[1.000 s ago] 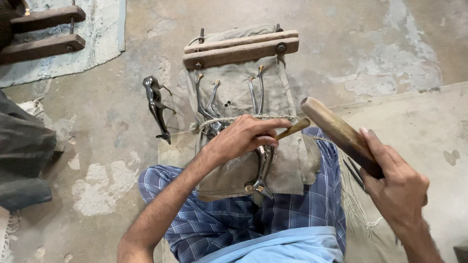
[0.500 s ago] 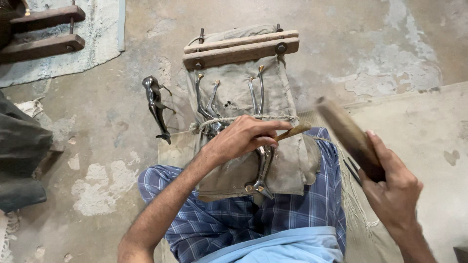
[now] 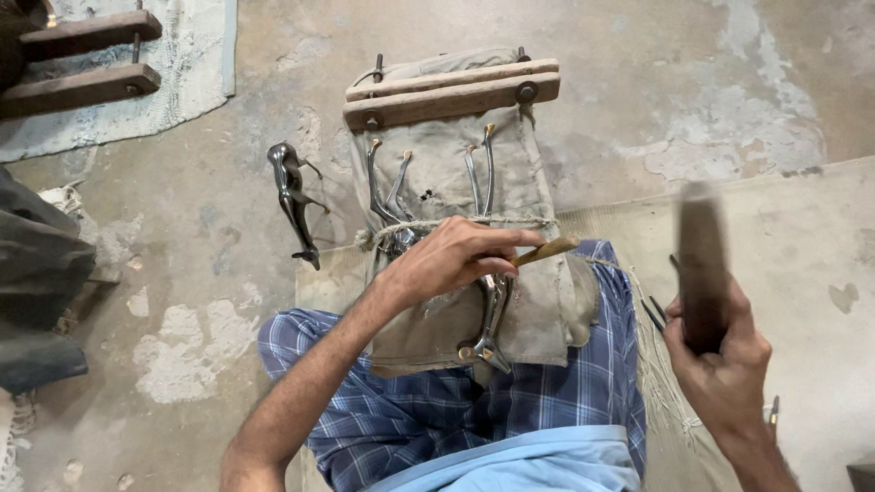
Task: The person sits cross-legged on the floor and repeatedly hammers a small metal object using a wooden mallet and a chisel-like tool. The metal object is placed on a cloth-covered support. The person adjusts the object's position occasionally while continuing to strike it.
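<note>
Metal instrument [image 3: 492, 314] lay on the canvas pad [image 3: 437, 182] over the lap, just under the fingers of the left hand [image 3: 451, 260], which were clenched around a small wooden peg [image 3: 547, 248]. Right hand [image 3: 725, 364] gripped a wooden mallet [image 3: 702, 264], blurred. The striking step seemed in hand; the next blow called for a steady peg. Compared with half a second before, the mallet stood more upright.

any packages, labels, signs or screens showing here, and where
None in view. There is only a bare concrete floor, a canvas-covered wooden clamp, loose metal tools, and the person's two hands: the left hand on a small wooden-handled tool, the right hand gripping a dark wooden mallet.
</note>
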